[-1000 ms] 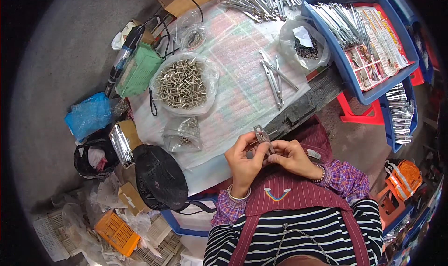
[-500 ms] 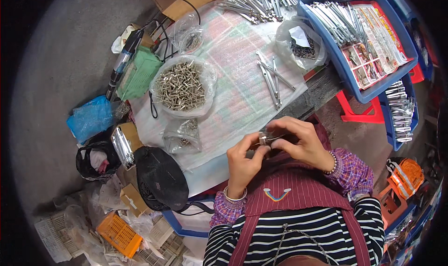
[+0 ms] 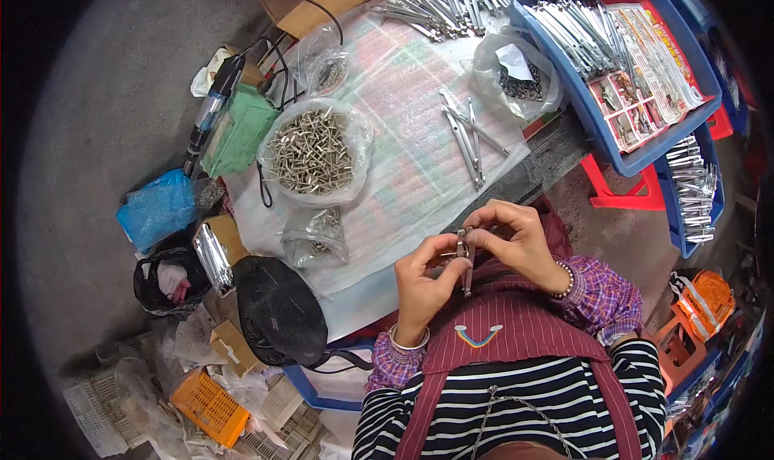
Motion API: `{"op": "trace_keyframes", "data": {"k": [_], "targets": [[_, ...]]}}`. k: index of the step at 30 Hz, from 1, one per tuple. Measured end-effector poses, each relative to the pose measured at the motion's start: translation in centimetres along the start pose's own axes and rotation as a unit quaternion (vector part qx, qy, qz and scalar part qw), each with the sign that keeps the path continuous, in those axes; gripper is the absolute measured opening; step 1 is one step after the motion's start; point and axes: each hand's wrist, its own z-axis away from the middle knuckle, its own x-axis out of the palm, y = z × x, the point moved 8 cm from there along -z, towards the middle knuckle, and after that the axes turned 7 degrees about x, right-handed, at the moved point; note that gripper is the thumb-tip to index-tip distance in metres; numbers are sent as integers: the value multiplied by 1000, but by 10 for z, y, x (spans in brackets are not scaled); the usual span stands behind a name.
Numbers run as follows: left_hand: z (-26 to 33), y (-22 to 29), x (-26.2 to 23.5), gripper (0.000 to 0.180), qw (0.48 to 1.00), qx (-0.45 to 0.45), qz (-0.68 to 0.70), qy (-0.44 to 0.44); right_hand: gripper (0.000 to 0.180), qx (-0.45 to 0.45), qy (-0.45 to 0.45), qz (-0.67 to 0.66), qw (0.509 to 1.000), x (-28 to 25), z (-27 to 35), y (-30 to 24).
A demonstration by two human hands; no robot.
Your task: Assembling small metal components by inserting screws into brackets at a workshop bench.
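Head view
Left hand [image 3: 426,281]: fingers curled, pinching the metal piece [image 3: 463,254] from the left.
Right hand [image 3: 516,242]: fingers bent, gripping the same piece from the right.
Metal piece: held above the table's [image 3: 403,137] near edge.
Open room: bare cloth between the bag of rivets [image 3: 312,152] and loose metal strips [image 3: 468,133].

Blue tray [image 3: 564,89]; red stool [image 3: 621,190]; green box [image 3: 238,133]; blue bag [image 3: 157,208]; black bag [image 3: 278,311]; orange crate [image 3: 208,407]; silver metal strips [image 3: 468,129]; apron [image 3: 516,331] maroon w/ stripes; sleeves [image 3: 601,295] purple plaid.
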Motion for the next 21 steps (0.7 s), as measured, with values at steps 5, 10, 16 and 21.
{"op": "trace_keyframes", "data": {"k": [5, 10, 16, 21], "targets": [[1, -6, -2, 24, 999, -32, 32, 4, 18, 57, -41, -68, 995, 4, 0, 17], [-1, -6, -7, 26, 996, -7, 85, 31, 37, 134, -119, -184, 966, 28, 20, 33], [0, -12, -8, 30, 992, -19, 110, 62, 19, 135, -106, -120, 978, 34, 31, 48], [1, -14, -8, 31, 990, -3, 127, 57, 17, 72, -81, -60, 992, 28, 28, 37]]}}
